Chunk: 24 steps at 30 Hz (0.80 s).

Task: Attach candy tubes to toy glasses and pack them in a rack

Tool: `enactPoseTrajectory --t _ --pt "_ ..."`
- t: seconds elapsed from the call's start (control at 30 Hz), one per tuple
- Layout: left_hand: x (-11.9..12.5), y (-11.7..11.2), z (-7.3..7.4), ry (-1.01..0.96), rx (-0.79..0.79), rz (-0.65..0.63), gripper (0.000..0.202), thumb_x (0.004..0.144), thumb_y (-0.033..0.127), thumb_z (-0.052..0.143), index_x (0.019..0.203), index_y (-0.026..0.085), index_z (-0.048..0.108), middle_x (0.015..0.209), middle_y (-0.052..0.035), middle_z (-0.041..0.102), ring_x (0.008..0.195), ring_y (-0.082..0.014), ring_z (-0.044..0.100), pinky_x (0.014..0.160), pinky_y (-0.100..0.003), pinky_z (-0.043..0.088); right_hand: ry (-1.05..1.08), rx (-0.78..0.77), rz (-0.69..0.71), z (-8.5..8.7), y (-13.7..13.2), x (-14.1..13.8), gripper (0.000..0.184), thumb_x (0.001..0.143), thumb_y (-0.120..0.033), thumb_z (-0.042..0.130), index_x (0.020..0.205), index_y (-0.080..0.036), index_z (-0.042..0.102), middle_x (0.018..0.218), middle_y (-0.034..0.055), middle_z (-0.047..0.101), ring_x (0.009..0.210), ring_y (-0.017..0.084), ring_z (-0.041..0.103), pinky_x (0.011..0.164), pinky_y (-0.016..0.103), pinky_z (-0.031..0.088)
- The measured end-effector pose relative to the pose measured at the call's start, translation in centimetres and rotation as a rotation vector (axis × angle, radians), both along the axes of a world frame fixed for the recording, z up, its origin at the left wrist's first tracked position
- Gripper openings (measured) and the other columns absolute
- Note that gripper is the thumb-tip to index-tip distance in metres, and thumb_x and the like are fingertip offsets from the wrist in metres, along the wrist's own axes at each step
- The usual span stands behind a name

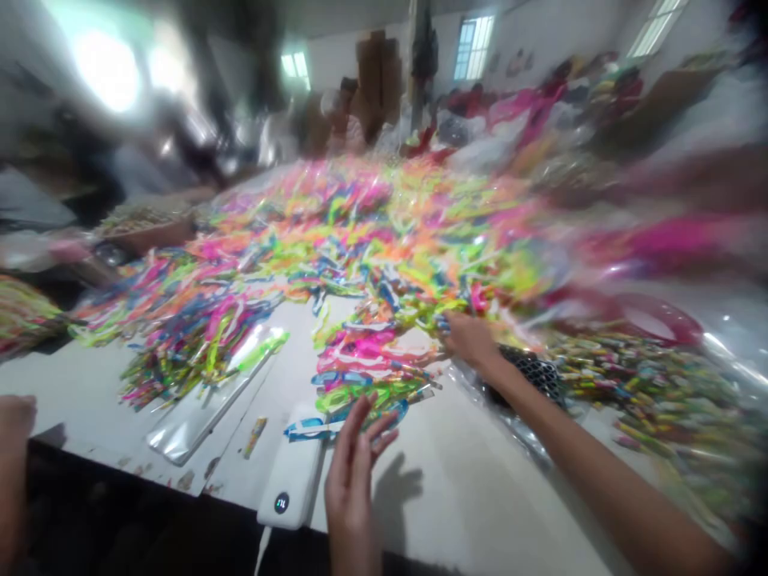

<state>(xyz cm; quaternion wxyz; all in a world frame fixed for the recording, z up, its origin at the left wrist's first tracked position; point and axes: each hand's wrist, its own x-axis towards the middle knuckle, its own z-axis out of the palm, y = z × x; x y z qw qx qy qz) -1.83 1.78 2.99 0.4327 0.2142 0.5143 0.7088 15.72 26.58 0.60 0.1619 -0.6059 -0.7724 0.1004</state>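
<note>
We log the near field first. Our left hand (354, 472) stands raised over the edge of the white tabletop (462, 488), its fingers (377, 428) spread wide and holding nothing, just beside a blue-and-white strip. Directly left of that hand lies a white power bank (291, 472) with a lit round display and a cable at its lower end. Our right hand (471, 340) reaches across to the heap, its fingers (451, 322) close together and resting on the strips; we cannot tell whether they pinch any. A co-worker's hand (15, 424) enters at the lower left edge, apart from ours.

The neon plastic strips (372, 352) lie loose and tangled on the tabletop in a wide, low heap, pink, orange, yellow-green and blue, glossy and partly blurred. A clear plastic sleeve (210, 392) lies on the tabletop at the heap's left side, with a small printed packet (255, 438) near it. Under our right forearm sits a black mesh object (528, 374). Further right is a mound of small multicoloured wrapped sticks (648, 392), with a pink rim (660, 316) beyond it. At the far end stand piled bags (510, 120), cardboard boxes (378, 80) and windows (474, 48).
</note>
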Motion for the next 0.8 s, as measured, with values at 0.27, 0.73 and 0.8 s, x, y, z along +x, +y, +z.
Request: enactPoseTrajectory --t 0.27,0.73,0.8 --pt "0.9 -1.1 0.0 0.483 0.053 -0.118 0.03 0.104 0.035 0.061 0.13 0.031 0.074 0.137 -0.0071 0.072 0.131 -0.027 0.064 0.115 -0.039 0.048 0.736 0.14 -0.179 6.1 -12.2 2.8 0.036 0.095 -0.056 0.07 0.093 -0.02 0.068 0.073 0.0035 0.063 0.061 0.018 0.056 0.058 0.03 0.046" --pt "4.2 1.9 -1.8 0.219 -0.146 -0.617 0.024 0.102 0.046 0.063 0.104 0.023 0.063 0.084 -0.0032 0.077 0.079 -0.0208 0.075 0.073 -0.029 0.06 1.524 -0.589 -0.313 -1.6 -22.6 4.3 0.043 0.09 -0.05 0.081 0.114 -0.02 0.062 0.085 0.0005 0.063 0.057 0.007 0.046 0.052 0.02 0.033" --pt "4.5 1.9 -2.1 0.017 -0.183 -0.481 0.029 0.1 0.049 0.065 0.107 0.022 0.058 0.086 -0.0036 0.078 0.08 -0.0215 0.076 0.071 -0.031 0.062 1.491 -0.602 -0.264 -2.7 -22.7 5.4 0.049 0.091 -0.049 0.079 0.126 -0.021 0.059 0.092 0.0023 0.066 0.06 0.009 0.047 0.051 0.021 0.032"
